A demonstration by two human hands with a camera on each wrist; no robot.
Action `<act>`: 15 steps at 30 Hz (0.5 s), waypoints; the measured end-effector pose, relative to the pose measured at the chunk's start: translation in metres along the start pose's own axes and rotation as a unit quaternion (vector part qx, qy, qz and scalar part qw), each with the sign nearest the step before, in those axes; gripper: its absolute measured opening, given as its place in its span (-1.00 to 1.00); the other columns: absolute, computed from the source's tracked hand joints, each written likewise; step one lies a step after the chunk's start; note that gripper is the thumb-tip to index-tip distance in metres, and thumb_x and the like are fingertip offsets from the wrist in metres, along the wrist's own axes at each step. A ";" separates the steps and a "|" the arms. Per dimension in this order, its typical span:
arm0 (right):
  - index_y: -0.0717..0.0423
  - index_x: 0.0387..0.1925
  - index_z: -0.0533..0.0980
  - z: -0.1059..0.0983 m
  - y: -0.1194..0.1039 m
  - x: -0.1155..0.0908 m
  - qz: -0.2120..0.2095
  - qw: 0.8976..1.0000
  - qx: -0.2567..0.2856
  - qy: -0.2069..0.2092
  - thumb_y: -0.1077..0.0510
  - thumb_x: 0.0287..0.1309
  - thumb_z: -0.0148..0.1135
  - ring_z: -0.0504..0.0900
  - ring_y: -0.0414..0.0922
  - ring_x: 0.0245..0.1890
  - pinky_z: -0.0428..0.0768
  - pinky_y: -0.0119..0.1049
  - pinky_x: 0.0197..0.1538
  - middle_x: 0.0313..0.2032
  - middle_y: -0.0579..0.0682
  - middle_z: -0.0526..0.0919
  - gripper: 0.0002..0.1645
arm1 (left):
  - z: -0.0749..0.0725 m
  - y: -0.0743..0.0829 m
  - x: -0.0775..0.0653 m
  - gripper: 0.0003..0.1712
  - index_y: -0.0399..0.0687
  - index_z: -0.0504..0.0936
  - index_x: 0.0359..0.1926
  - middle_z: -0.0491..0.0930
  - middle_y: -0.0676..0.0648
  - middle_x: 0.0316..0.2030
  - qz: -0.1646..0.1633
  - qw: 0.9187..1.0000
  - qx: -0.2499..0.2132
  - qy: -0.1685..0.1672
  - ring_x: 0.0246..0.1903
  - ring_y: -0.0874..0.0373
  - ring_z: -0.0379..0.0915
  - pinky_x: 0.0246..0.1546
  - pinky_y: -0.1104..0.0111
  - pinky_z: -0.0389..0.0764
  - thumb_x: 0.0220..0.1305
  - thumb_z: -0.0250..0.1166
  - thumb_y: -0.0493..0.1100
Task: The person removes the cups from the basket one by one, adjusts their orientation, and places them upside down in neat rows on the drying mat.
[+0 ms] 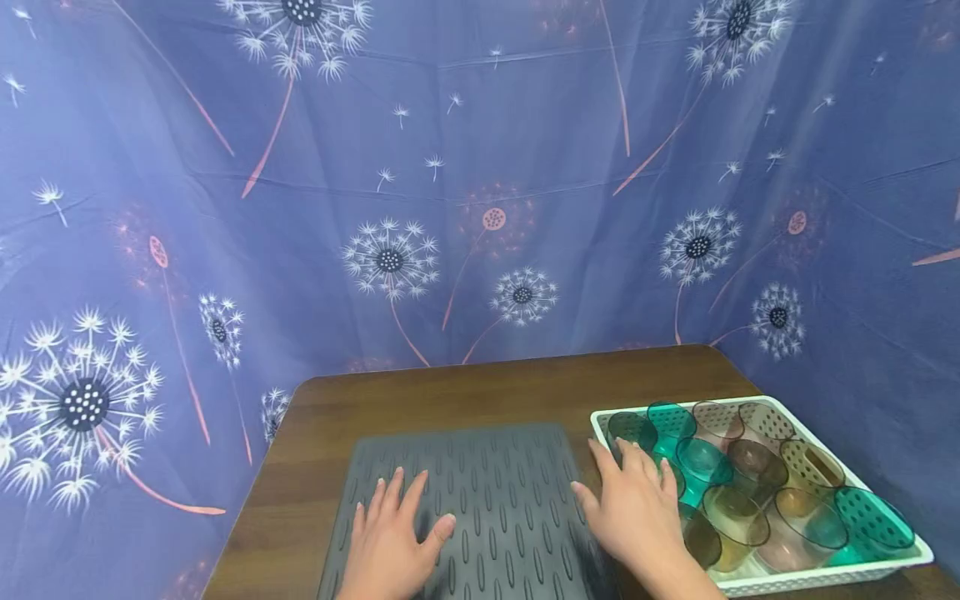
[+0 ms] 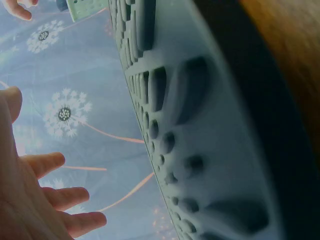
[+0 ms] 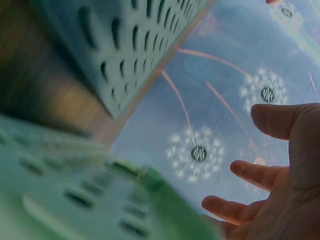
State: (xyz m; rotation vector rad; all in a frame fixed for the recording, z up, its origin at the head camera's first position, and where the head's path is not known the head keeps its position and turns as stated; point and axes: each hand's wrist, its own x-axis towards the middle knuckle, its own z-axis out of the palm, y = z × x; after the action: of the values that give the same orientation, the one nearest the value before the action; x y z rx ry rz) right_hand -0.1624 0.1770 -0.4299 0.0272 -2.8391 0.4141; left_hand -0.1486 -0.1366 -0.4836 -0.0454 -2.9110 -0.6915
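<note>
My left hand (image 1: 396, 537) hovers over the left half of a dark grey ribbed mat (image 1: 502, 500), its fingers spread and holding nothing. In the left wrist view the fingers of the left hand (image 2: 45, 200) stand apart from the mat's surface (image 2: 220, 150). My right hand (image 1: 633, 508) is spread out above the left edge of a white perforated basket (image 1: 825, 579), also holding nothing. Tinted cups in teal (image 1: 703, 460), brown (image 1: 757, 467) and amber (image 1: 737, 512) stand in rows inside the basket. The right hand hides some of the cups at the left.
Mat and basket lie side by side on a brown wooden table (image 1: 465, 396), the basket at the right edge. Behind and around the table hangs a blue curtain (image 1: 585, 275) with dandelion prints.
</note>
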 end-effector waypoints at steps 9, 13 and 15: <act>0.41 0.02 0.53 -0.006 0.021 0.014 0.033 0.999 -0.023 0.033 0.01 0.20 0.43 0.54 0.41 0.08 0.39 0.46 0.16 0.00 0.41 0.59 -0.43 | -0.006 -0.007 0.005 -0.05 0.15 0.41 0.52 0.34 -0.28 0.51 0.002 1.000 0.024 -0.007 0.51 -0.42 0.19 0.43 -0.47 0.08 0.35 0.09 0.58; 0.45 -0.17 0.51 -0.010 0.034 0.018 0.070 0.997 -0.037 -0.010 0.01 0.19 0.38 0.59 0.40 -0.12 0.46 0.37 -0.09 -0.23 0.36 0.60 -0.49 | -0.005 -0.006 0.006 -0.04 0.15 0.41 0.52 0.35 -0.27 0.51 0.006 1.000 0.027 -0.012 0.49 -0.40 0.22 0.43 -0.45 0.11 0.34 0.04 0.61; 0.41 -0.20 0.54 -0.010 0.040 0.020 0.079 0.995 -0.044 -0.046 0.00 0.24 0.33 0.64 0.39 -0.16 0.47 0.36 -0.11 -0.27 0.31 0.63 -0.53 | -0.004 -0.005 0.006 -0.04 0.14 0.42 0.52 0.36 -0.27 0.51 0.008 0.999 0.028 -0.016 0.48 -0.39 0.24 0.42 -0.45 0.12 0.35 0.05 0.61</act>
State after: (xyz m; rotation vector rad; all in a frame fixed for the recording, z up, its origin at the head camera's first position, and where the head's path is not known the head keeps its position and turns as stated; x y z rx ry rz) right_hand -0.1814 0.2187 -0.4264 -0.2025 -2.9580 0.3289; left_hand -0.1541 -0.1428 -0.4810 -0.0752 -2.9551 -0.6106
